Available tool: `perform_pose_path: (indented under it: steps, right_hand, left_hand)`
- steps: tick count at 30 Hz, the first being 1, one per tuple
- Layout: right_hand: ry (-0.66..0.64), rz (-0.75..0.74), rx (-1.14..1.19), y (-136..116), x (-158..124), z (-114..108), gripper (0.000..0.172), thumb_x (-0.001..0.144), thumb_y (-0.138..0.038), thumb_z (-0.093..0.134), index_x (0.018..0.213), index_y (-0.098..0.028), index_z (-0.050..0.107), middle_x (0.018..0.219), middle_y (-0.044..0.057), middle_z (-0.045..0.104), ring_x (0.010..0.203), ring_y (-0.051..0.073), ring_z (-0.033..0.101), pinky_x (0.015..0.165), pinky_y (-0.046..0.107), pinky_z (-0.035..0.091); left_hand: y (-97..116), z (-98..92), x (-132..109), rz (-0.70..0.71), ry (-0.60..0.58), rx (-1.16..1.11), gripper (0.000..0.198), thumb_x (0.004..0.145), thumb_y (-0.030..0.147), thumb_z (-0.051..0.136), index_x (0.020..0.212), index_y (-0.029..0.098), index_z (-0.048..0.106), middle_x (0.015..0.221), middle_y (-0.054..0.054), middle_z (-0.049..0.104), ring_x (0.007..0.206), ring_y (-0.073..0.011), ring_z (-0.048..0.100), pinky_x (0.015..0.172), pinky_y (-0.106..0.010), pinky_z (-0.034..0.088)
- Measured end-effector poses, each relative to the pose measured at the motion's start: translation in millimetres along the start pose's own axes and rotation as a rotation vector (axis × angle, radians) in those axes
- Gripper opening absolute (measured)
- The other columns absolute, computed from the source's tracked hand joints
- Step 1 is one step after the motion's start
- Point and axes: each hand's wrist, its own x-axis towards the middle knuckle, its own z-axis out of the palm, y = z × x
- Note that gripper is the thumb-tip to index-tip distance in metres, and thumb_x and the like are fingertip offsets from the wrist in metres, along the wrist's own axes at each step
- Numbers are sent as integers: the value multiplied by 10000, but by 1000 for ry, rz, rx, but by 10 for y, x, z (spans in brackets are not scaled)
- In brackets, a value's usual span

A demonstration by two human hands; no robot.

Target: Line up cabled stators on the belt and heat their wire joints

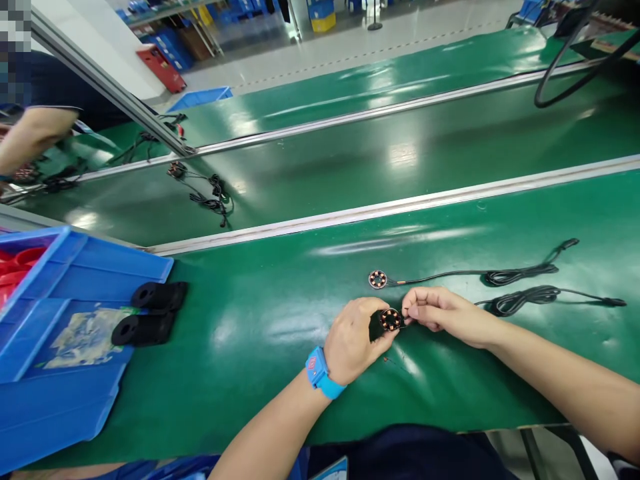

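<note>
Well in from the counter's (225, 393) near edge, a worker's left hand (353, 337) clasps a copper-studded ring (389, 320) by its rim, apparently to steady it and leave its face clear, while the right hand (437, 311), thumb and fingertips together, seems to pinch its lead (403, 321)

Glossy green worktops (250, 407) with bright reflections stretched from left to right, edged by pale metal rails (350, 217), an aluminium post (107, 79) slanted at the left, and beyond lay a shiny grey floor (340, 47) with a white pillar (115, 43), red box (161, 69) and blue crates (173, 48) far left.
</note>
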Motion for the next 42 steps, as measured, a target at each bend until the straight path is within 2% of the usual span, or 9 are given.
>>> perform_pose_path:
  steps: [6,10,13,15,18,24,30,36,42]
  right_hand:
    - [7,-21,-27,54,23,-34,405,888,-347,577,1241,-150,580,785,38,647,674,128,559,576,233,405]
    - [-69,-94,-210,49,-46,-93,572,911,-274,518,1465,-201,396,1090,87,685,951,183,649,806,317,525]
    - [-8,-173,-353,-42,-126,-159,516,961,-291,485,1469,-249,404,1285,91,623,1174,213,593,1017,399,478]
    - [116,-236,-467,-145,-165,-210,463,971,-288,481,1433,-281,448,1311,63,611,1208,212,575,1054,401,463]
    - [247,-308,-710,-305,-156,-271,428,958,-282,516,1385,-303,491,1301,25,616,1188,204,584,1036,382,482]
    - [193,-358,-1188,-265,155,-238,585,849,-261,698,1391,-223,482,1310,80,596,1192,300,554,991,486,491]
    - [230,-426,-940,-27,431,-158,409,837,-220,691,1218,-207,540,1163,66,631,925,196,634,837,345,539]
    - [188,-268,-752,-119,393,-177,200,843,-311,639,1001,-190,620,923,34,631,701,144,560,662,287,458]
    - [95,-104,-307,-205,381,-176,219,837,-383,621,874,-169,593,736,-8,566,633,117,480,600,257,382]
  left_hand:
    - [-47,-21,-11,-66,-74,73,575,727,146,799,1177,204,446,985,-23,671,877,-206,656,786,-336,518]
    - [-119,-115,18,-90,-234,111,752,656,159,879,1239,220,409,1000,-12,666,931,-228,636,858,-387,497]
    - [-189,-201,61,-123,-276,58,831,645,389,907,1286,226,403,1107,-48,637,1035,-254,613,919,-413,487]
    - [-244,-236,111,-149,-206,37,699,751,448,823,1278,227,422,1176,-67,610,1096,-249,597,948,-404,480]
    - [-334,-223,225,-182,-115,95,517,862,364,732,1263,228,435,1229,-77,593,1143,-240,581,971,-397,465]
    - [-467,-29,431,-142,-217,159,698,726,250,858,1274,222,427,1257,-66,621,1170,-251,584,1018,-426,409]
    - [-487,33,403,-61,-131,169,569,801,224,785,1266,226,457,1144,-23,698,1155,-230,599,1038,-417,357]
    - [-395,1,361,73,8,272,380,878,207,686,1209,252,505,1085,-17,722,1171,-233,606,1079,-448,291]
    - [-392,-10,361,70,-24,221,390,861,228,708,1201,257,518,1061,0,728,1136,-214,619,1094,-439,286]
